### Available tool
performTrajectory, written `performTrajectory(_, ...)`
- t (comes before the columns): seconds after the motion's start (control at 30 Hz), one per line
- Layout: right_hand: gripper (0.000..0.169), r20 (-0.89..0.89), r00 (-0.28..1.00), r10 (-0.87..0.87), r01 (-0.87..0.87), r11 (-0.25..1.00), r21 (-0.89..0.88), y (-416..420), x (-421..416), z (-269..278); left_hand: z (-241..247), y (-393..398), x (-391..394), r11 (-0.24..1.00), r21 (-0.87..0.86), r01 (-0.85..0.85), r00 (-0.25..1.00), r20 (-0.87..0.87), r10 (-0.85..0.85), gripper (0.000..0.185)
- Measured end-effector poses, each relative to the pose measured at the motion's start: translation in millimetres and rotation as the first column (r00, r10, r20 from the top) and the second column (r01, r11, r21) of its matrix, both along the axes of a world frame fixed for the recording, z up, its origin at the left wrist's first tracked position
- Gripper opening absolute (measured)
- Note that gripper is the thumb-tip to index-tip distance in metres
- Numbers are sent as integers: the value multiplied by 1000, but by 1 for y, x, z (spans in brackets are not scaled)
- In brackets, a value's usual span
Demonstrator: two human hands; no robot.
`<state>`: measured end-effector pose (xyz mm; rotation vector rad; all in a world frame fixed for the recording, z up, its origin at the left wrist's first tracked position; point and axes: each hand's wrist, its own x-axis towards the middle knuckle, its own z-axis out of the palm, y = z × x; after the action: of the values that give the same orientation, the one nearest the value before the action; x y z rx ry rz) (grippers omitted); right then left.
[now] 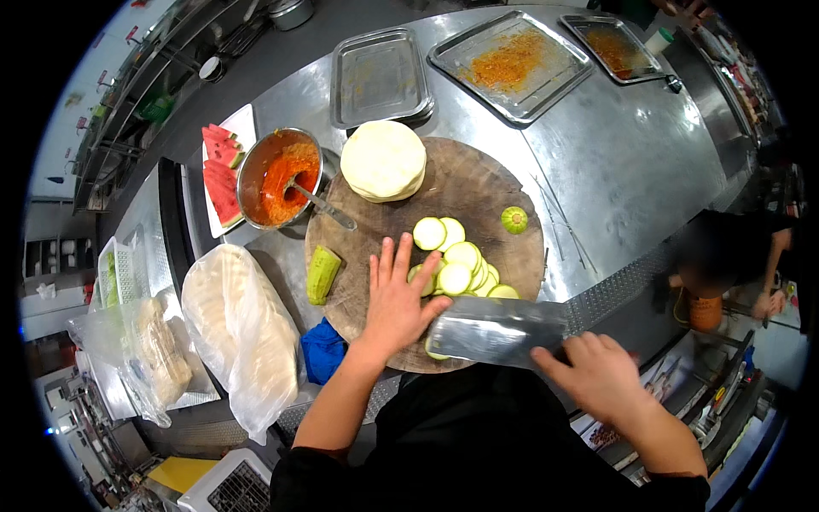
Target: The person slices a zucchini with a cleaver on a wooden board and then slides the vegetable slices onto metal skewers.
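Note:
My right hand (592, 377) grips a broad steel cleaver (496, 329), its blade pointing left over the near edge of a round wooden chopping block (377, 230). Fingers apart, my left hand (400, 301) lies over the block at the left of a heap of zucchini slices (462, 265). Its thumb is by the blade's left corner; whether they touch I cannot tell. Part of another slice shows under the blade's lower edge. A zucchini piece (323, 275) lies at the block's left side, and a cut zucchini end (514, 219) at its right.
Round flatbreads (384, 160) are stacked at the block's back. A steel bowl of red sauce (278, 179) with a spoon, a plate of watermelon (221, 169) and bagged dough (240, 320) stand left. Trays (512, 67) line the far side. Skewers (563, 217) and a person (729, 256) are right.

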<state>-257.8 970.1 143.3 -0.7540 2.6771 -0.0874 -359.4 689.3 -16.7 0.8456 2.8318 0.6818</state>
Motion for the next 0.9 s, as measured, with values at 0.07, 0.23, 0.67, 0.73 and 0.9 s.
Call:
performTrajectory(0.07, 43, -26, 993, -116, 116, 993, 18, 28, 28, 1, -22, -15, 3, 997, 69, -29, 999, -28, 31, 76)
performTrajectory(0.23, 52, -104, 612, -784, 704, 600, -381, 53, 89, -61, -39, -12, 59, 962, -49, 267, 945, -182, -272, 74)
performTrajectory(0.67, 27, -233, 370, -899, 833, 432, -344, 185, -20, -235, -10, -8, 114, 911, 221, 348, 923, -249, -293, 44)
performTrajectory(0.73, 24, -283, 386, -878, 782, 474, -405, 200, -15, -242, -11, 28, 144, 877, 245, 413, 911, -109, -398, 38)
performTrajectory(0.9, 21, -2, 80, -997, 556, 46, -830, 245, 98, -218, -69, 143, 224, 908, 187, 375, 863, 288, -416, 22)
